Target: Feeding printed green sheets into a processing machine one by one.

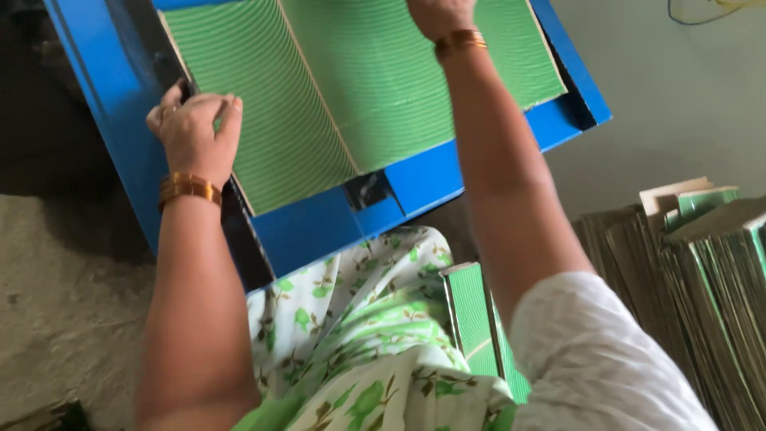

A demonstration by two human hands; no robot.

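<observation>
right hand cut off by top edge, fingers unseen

A smooth grey floor is seen at the right under soft daylight, while rough, sandy ground is seen at the left.

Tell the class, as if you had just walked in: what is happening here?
A seated person presses a green ridged cover board flat on a blue work frame. The left hand grips its left edge; the right hand rests near the top. More green covers are stacked at the right, one on the lap.
</observation>
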